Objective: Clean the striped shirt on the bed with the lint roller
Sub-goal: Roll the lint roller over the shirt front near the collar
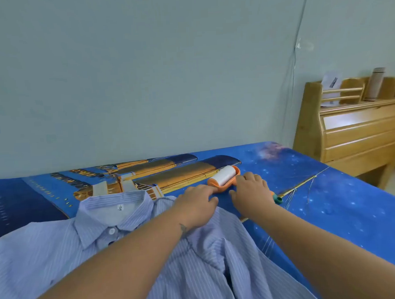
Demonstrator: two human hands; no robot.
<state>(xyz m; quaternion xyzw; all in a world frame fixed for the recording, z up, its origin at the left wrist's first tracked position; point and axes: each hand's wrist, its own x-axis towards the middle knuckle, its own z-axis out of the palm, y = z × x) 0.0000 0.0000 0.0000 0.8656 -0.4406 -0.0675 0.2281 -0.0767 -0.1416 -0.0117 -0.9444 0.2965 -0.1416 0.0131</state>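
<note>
A light blue striped shirt (67, 254) lies spread on the bed, collar toward the wall. Just beyond its shoulder rests the lint roller (224, 175), a white roll in an orange frame. My right hand (253, 192) lies over the roller's handle with its fingers curled down around it; only the handle's teal end (278, 200) shows behind the wrist. My left hand (196, 206) rests on the shirt's shoulder, fingers apart, with its fingertips touching the orange frame. Both forearms cross over the shirt.
The bed has a blue sheet (332, 201) printed with a ship and stars, and it stands against a pale wall. A wooden headboard (355, 129) with shelves stands at the right, holding a flask (375, 84) and a paper. A thin cable hangs down the wall.
</note>
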